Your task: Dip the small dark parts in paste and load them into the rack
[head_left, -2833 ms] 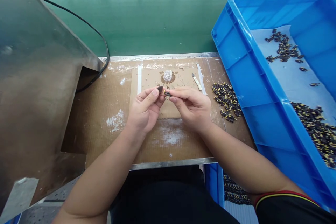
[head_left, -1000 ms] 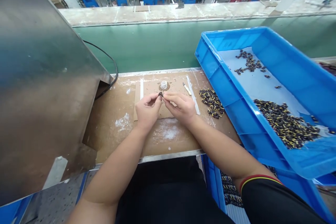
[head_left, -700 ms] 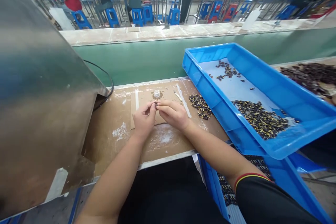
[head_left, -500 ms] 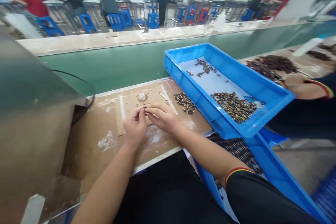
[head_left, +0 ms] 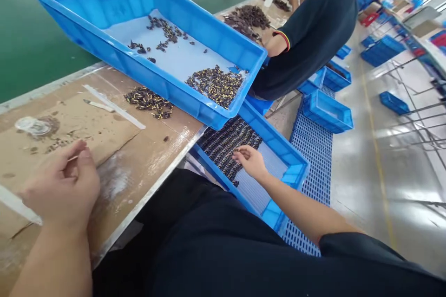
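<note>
My left hand (head_left: 64,185) rests on the brown cardboard worktop (head_left: 104,134), its fingers curled in against the thumb; what they hold, if anything, is hidden. My right hand (head_left: 249,161) reaches down to the right, over a lower blue bin (head_left: 296,167) beside my lap. Its bent fingertips touch rows of small dark parts (head_left: 226,141) with yellow ends, lined up on a white ribbed liner. Whether a part sits between those fingers is unclear.
A tilted blue tray (head_left: 195,102) holds loose dark parts (head_left: 216,84). A small pile of parts (head_left: 148,100), a small tool (head_left: 99,105) and a clear round cap (head_left: 31,125) lie on the worktop. A co-worker's dark sleeve (head_left: 313,41) is at the right, blue bins (head_left: 327,111) on the floor.
The view has swung right. My hands, earlier together pinching a small dark part over the cardboard, have separated: the right went down to the lower bin, the left stayed on the worktop.
</note>
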Available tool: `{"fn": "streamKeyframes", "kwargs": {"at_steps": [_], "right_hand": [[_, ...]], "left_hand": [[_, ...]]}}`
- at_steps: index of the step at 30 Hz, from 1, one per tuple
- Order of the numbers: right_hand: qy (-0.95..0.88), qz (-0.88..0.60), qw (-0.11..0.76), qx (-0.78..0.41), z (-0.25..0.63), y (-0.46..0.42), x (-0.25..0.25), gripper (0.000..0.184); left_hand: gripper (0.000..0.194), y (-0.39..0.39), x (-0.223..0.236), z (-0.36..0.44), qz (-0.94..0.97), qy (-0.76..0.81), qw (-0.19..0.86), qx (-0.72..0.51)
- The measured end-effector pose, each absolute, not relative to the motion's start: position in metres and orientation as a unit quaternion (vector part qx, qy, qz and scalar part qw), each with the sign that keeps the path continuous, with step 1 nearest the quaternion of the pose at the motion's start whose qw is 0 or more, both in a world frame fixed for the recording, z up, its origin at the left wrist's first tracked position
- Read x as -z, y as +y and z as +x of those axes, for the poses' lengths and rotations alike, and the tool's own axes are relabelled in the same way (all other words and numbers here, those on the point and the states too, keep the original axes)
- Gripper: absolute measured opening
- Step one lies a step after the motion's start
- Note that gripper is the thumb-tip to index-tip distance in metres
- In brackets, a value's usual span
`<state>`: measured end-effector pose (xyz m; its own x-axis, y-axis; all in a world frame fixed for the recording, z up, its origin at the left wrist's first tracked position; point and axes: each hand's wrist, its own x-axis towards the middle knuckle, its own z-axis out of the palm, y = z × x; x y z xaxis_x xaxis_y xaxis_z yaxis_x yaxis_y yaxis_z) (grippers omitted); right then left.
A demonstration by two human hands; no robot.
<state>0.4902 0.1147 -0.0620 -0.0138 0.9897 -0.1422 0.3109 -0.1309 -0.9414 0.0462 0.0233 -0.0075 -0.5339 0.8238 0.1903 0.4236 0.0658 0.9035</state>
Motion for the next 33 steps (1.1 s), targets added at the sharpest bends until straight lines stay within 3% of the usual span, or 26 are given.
{"fn": "streamKeyframes", "kwargs": {"at_steps": [2, 4, 7, 10, 15, 22, 28, 33], "right_hand": [[-0.470, -0.634, 0.379, -0.484, 0.503, 0.109, 0.070, 0.054], [-0.469, -0.618, 0.379, -0.505, 0.499, 0.108, 0.068, 0.052], [-0.529, -0.544, 0.372, -0.534, 0.469, 0.116, 0.054, 0.039], [-0.494, -0.487, 0.419, -0.586, 0.429, 0.132, 0.044, 0.029], [-0.167, -0.401, 0.484, -0.760, 0.380, 0.160, 0.057, 0.020], [0.097, -0.355, 0.428, -0.825, 0.367, 0.175, 0.073, 0.011], [0.033, -0.394, 0.423, -0.815, 0.402, 0.181, 0.069, 0.011], [-0.052, -0.300, 0.351, -0.885, 0.432, 0.157, 0.045, 0.007]], "left_hand": [[0.036, 0.025, 0.000, 0.050, 0.467, 0.752, 0.037, -0.463], [0.029, 0.029, -0.005, 0.057, 0.520, 0.735, -0.015, -0.434], [0.030, 0.042, -0.012, 0.075, 0.615, 0.678, 0.002, -0.402], [0.028, 0.066, -0.018, 0.112, 0.714, 0.623, 0.022, -0.320], [0.027, 0.116, -0.007, 0.184, 0.754, 0.602, 0.011, -0.262], [0.022, 0.129, 0.026, 0.201, 0.709, 0.606, 0.045, -0.358], [0.021, 0.123, 0.013, 0.198, 0.701, 0.596, 0.062, -0.386], [0.019, 0.097, 0.002, 0.215, 0.727, 0.554, 0.055, -0.403]]}}
